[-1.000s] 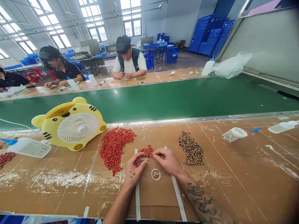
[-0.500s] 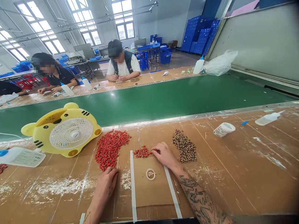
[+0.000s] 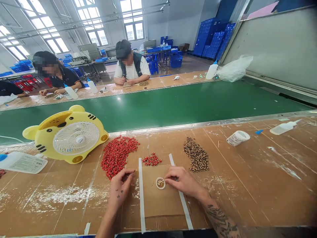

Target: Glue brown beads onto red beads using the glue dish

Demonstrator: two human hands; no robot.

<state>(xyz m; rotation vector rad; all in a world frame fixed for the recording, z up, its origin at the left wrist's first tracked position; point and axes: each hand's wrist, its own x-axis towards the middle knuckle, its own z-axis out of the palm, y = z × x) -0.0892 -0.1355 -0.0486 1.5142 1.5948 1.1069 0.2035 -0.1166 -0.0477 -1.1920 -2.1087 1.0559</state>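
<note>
Pinching a thin pick (image 3: 162, 181) at a small round dish (image 3: 160, 183), right hand (image 3: 184, 181) closed on it, left hand (image 3: 121, 186) well apart.

Since the last view, the right hand has left the small red bead heap (image 3: 152, 159) and come down to the dish, the pick's tip over its amber contents. The left hand has moved up from the near edge and rests curled and open on the table (image 3: 247, 178), a white tape strip (image 3: 141, 195) between it and the cardboard sheet (image 3: 160, 201) under the dish. From the dish, the large red bead pile (image 3: 118, 157) lies at ten o'clock, with a yellow tiger-shaped fan (image 3: 65, 134) farther out. Brown-and-cream beads (image 3: 196, 154) lie at two o'clock, a tape roll (image 3: 237, 138) beyond them. Past the green conveyor belt (image 3: 158, 105), at twelve o'clock, a co-worker (image 3: 131, 62) sits with both hands together.
</note>
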